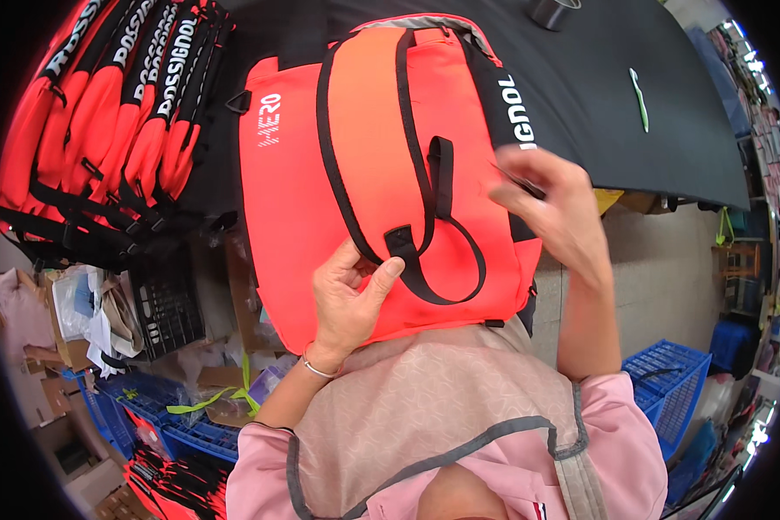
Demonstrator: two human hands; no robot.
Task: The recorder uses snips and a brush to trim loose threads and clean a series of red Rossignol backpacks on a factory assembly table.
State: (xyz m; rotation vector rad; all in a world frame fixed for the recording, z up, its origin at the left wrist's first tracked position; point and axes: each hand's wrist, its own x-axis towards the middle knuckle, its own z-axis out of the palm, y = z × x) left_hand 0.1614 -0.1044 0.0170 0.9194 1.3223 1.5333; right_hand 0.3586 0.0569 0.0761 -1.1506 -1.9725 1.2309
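A bright red-orange backpack (273,208) lies on the black-covered table in front of me, its straps facing up. A padded orange shoulder strap (364,113) with black edging runs down its middle. My left hand (355,290) pinches the lower end of this strap, thumb on top. A black webbing strap (480,260) loops out from beside that end across the bag. Over the bag's right side is my right hand (555,204), its fingers curled and blurred. A small dark thing shows between them, too unclear to name.
More red and black bags (104,121) are stacked at the left. A blue crate (667,386) stands on the floor at the right. A grey metal cup (556,12) and a thin pale green tool (640,100) rest on the table (581,95). A black crate (166,312) stands at the lower left.
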